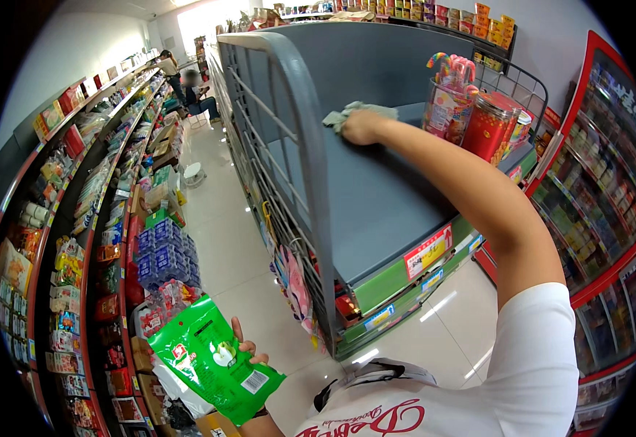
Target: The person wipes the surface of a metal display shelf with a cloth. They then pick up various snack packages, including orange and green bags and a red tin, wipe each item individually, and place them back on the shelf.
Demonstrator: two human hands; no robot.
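My right hand [362, 128] presses a pale grey-green cloth [369, 111] onto the grey metal top shelf [383, 218] of a display rack, near its back panel [378, 63]. Low in the view, my left hand [248, 343] grips a green plastic snack packet [217, 355] by its side, away from the shelf. The packet bears a fruit picture, writing and a barcode; it hides most of that hand's palm. To the right of my right forearm stand a clear tub of candy canes [449, 109] and a red lidded canister [490, 125], both on the shelf.
A wire end panel [318, 180] rises at the shelf's left side. Stocked shelving [86, 218] lines the left aisle, with blue-wrapped packs [167, 254] and a white stool [194, 173] on the floor. Two people are farther back. A red-framed cooler [596, 180] stands right.
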